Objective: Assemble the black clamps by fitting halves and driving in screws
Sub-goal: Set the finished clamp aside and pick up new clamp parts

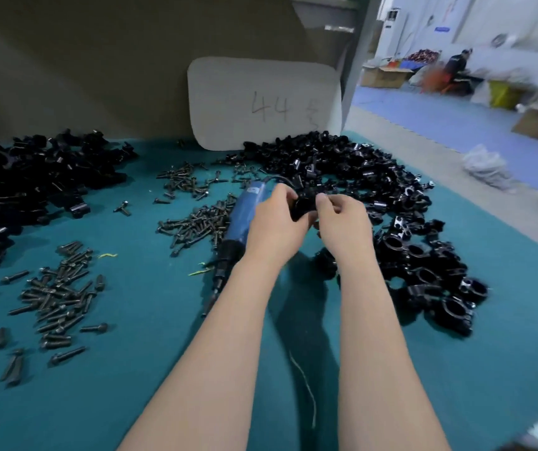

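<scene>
Centre of frame: gripping the black clamp (303,206) just above the tabletop (137,379). Curled round its left side with the left hand (275,224), thumb on top. Pinching its right edge with the right hand (342,219), thumb against forefinger. Cannot tell whether 1 half or 2 fitted halves are held: mostly hidden by fingers, and blurred.

Judged step: mating the halves before screwing. To do well:
- Seat both halves flush and line up the screw holes.
- Keep the left hand firm so nothing shifts, and free the right hand for a screw and the driver.
- Start each screw straight to avoid cross-threading.

Just left of the left hand: blue screwdriver (245,216) lying on the tabletop, bit toward lower frame, within easy reach. Left of that: loose screws (196,219). Lower left: 2nd screw heap (56,301). Behind and right of the hands: pile of clamp parts (342,167). Right: seemingly assembled clamps (424,278). Upper left: another black pile (17,183). Upper centre: white card (261,102) marked 44.
</scene>
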